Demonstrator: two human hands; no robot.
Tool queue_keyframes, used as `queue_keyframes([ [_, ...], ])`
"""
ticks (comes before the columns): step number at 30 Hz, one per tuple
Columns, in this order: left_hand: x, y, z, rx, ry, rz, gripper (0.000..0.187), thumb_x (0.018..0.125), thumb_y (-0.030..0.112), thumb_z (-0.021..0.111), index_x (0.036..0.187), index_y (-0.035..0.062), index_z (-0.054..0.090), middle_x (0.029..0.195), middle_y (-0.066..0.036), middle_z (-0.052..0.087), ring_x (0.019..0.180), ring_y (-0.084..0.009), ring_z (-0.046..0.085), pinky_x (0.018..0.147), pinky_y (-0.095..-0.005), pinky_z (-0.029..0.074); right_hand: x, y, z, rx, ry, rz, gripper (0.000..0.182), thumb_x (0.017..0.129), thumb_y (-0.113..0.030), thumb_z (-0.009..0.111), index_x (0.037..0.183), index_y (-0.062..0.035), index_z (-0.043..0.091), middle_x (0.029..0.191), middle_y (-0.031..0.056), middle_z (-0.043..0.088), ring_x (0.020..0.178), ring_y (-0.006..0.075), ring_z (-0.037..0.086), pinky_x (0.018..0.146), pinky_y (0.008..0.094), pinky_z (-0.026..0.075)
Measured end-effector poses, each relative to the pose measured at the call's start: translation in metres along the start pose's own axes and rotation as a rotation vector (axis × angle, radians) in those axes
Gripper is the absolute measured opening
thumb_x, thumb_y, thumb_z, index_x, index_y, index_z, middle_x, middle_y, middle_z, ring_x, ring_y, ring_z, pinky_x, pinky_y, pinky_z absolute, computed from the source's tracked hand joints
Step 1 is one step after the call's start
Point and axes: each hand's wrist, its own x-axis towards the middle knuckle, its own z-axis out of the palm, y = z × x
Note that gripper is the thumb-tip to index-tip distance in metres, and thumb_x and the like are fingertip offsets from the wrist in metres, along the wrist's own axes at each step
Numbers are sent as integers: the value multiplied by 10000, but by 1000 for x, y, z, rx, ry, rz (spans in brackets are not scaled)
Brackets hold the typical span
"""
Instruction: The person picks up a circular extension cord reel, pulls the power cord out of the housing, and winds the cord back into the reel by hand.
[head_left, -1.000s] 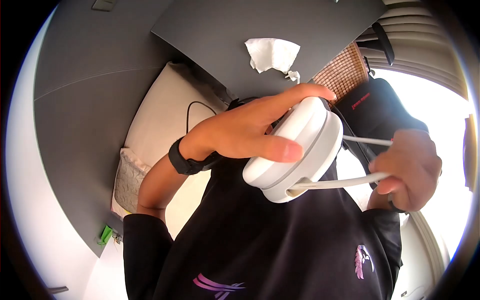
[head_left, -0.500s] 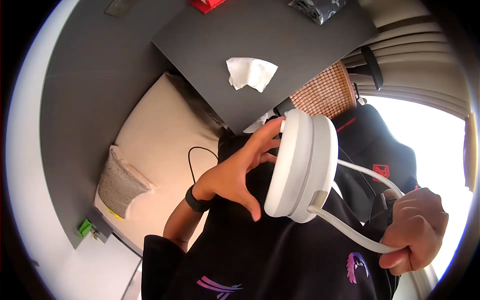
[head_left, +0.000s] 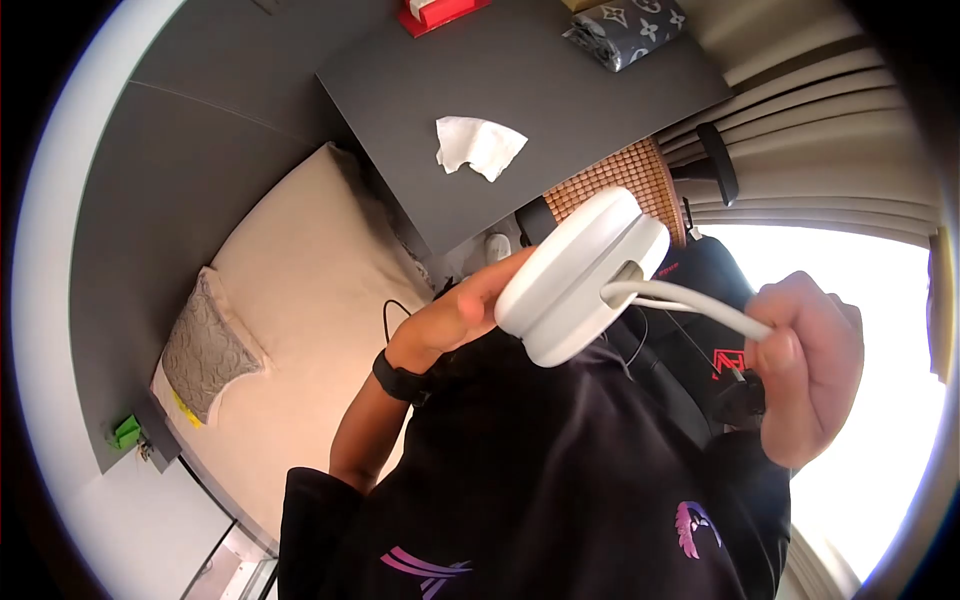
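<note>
A thick white round device (head_left: 570, 275) hangs in front of my chest, tilted, with a groove round its side. A pale looped band (head_left: 700, 302) comes out of a slot in it. My right hand (head_left: 808, 365) is closed round the far end of this band. My left hand (head_left: 455, 315), with a black wristband (head_left: 398, 380), is at the device's left face. Its thumb tip shows beside the rim, while the other fingers are hidden behind the device.
A dark grey table (head_left: 400, 90) ahead bears a crumpled white tissue (head_left: 482, 146), a red box (head_left: 440, 14) and a patterned pouch (head_left: 635, 30). A bed (head_left: 300, 260) with a cushion (head_left: 215, 345) lies left. A black chair (head_left: 715, 280) stands right, near a woven seat (head_left: 625, 180).
The device has tilted and moved up and left, its slotted side turning toward me. My right hand has risen with the band. My left-hand fingers have slipped behind the device.
</note>
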Motion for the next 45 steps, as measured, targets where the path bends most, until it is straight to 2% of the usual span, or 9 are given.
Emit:
queue_keyframes([
  [6,-7,-37,9,-72,228,353,1273,581,647,827,1526,70,198,1496,-95,372,1364,-229,389,1075,-382,370,-27,-8,17,116,130,204,220,927,-149,524,783,11,566,585,4,494,538,83,428,530,240,346],
  [13,28,-89,36,-542,-82,260,978,778,665,645,1500,109,288,1496,-137,383,1380,-294,389,1122,-411,351,-38,3,65,290,269,278,228,977,-127,495,811,12,568,595,48,507,529,87,429,497,273,360],
  [18,37,-81,35,-407,347,257,964,825,836,303,1441,100,394,1320,-86,552,961,-120,505,764,-256,391,-54,15,71,432,324,257,234,989,-130,485,822,20,553,584,4,504,514,58,444,474,253,352],
  [21,46,-79,14,-119,570,313,971,810,854,314,1419,104,416,1304,-83,555,1076,-135,500,822,-277,398,-60,21,65,528,254,277,246,999,-142,484,816,9,545,607,6,512,530,56,446,484,245,356],
  [26,63,-76,54,-254,401,707,1098,781,534,759,1499,143,26,1517,-107,222,1352,-344,339,1098,-550,318,-63,34,70,694,156,192,258,1050,-190,385,864,-33,471,667,-18,419,537,29,321,472,192,298],
  [34,95,-55,59,15,994,773,1159,725,355,864,1477,80,26,1481,-173,184,1345,-347,332,1070,-472,405,-59,37,88,932,-39,218,283,1057,-200,351,874,-23,475,675,-1,425,559,53,360,495,212,398],
  [38,100,-57,58,349,1034,852,1091,772,231,802,1508,126,4,1459,-197,238,1306,-342,380,1026,-462,436,-47,33,92,1002,-128,207,286,1057,-202,347,874,-25,477,666,2,423,542,59,346,500,219,407],
  [40,93,-45,88,166,864,890,1092,753,336,773,1523,120,30,1475,-147,250,1334,-317,337,1066,-447,354,-46,35,94,1026,-176,172,279,1053,-194,351,882,-20,486,672,16,456,534,66,377,502,225,411],
  [45,104,-56,52,271,926,885,1044,753,182,773,1535,143,83,1421,-166,341,1234,-304,462,965,-415,482,-40,56,80,859,-366,218,283,1039,-183,372,884,1,522,708,66,560,552,97,506,530,240,451],
])
